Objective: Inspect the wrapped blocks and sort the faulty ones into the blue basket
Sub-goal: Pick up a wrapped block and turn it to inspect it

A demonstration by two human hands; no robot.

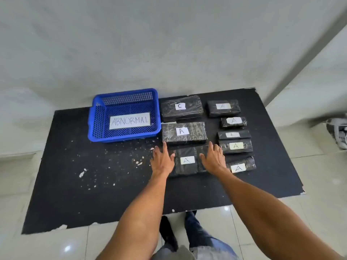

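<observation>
Several black wrapped blocks with white letter labels lie on a black mat (78,184). The nearest large block (185,161), marked A, sits between my hands. My left hand (162,159) rests at its left end and my right hand (214,158) lies over its right end, fingers spread on both; neither lifts it. Behind it are a second large A block (184,133) and a block marked C (181,107). The blue basket (95,121), holding only a sheet that reads ABNORMAL, stands at the left of the blocks.
A column of smaller A-labelled blocks (234,145) runs along the right. White crumbs (82,173) are scattered over the mat's left half. The mat lies on pale floor tiles by a white wall; my legs (193,233) are at its near edge.
</observation>
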